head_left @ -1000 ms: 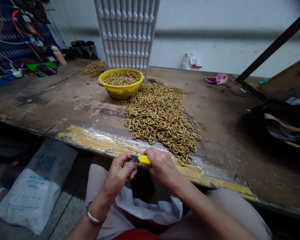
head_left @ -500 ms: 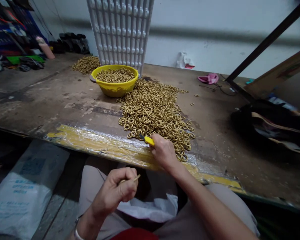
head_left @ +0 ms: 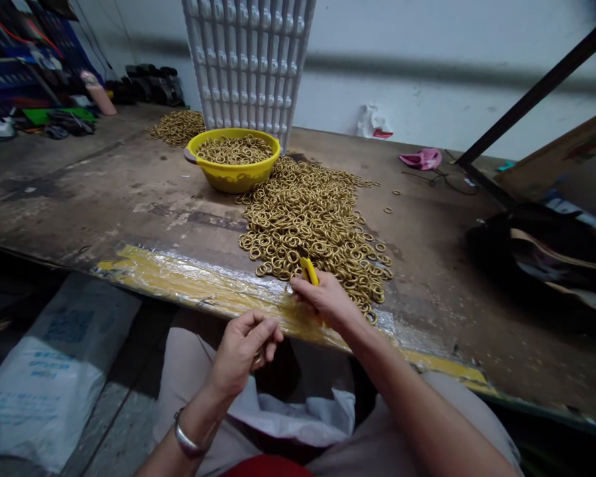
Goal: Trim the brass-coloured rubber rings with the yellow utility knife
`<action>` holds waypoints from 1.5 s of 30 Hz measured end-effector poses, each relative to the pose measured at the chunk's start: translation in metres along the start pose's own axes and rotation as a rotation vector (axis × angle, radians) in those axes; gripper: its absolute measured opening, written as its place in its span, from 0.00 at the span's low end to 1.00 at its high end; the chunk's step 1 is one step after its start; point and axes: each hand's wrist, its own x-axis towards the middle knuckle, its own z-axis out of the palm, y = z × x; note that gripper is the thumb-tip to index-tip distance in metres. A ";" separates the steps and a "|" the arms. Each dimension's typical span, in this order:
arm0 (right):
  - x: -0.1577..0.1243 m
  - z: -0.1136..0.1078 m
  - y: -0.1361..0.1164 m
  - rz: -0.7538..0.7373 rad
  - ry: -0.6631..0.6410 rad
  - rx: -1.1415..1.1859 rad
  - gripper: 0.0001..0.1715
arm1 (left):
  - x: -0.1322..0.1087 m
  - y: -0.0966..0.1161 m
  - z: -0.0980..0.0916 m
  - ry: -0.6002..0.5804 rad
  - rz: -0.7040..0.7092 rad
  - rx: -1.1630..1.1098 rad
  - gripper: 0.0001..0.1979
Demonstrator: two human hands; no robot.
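In my right hand (head_left: pixel 330 301) is a yellow utility knife (head_left: pixel 308 271), its dark tip pointing up and away over the rings. My right thumb and fingertips are at the near edge of a large heap of brass-coloured rings (head_left: pixel 302 212), close to one ring there. My left hand (head_left: pixel 246 348) is closed, palm turned inward, just off the table's front edge. A bit of a brass-coloured ring (head_left: pixel 257 358) shows under its curled fingers; the rest of it is hidden. Below both hands an open white bag (head_left: pixel 298 421) lies between my knees.
Behind the heap stands a yellow basin (head_left: pixel 236 179) full of rings, with a smaller ring pile (head_left: pixel 176 127) to its left. A ribbed grey panel (head_left: pixel 248 59) leans on the wall. Yellow tape (head_left: pixel 193 278) covers the table's front edge. A dark bag (head_left: pixel 496 258) sits at right.
My right hand has turned the knife from pointing left to pointing away and now reaches the heap's edge. My left hand has risen slightly and rolled, so its ring is mostly hidden.
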 end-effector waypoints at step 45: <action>-0.023 -0.009 0.002 -0.301 0.248 -1.181 0.07 | -0.022 0.023 -0.009 -0.097 0.055 0.068 0.14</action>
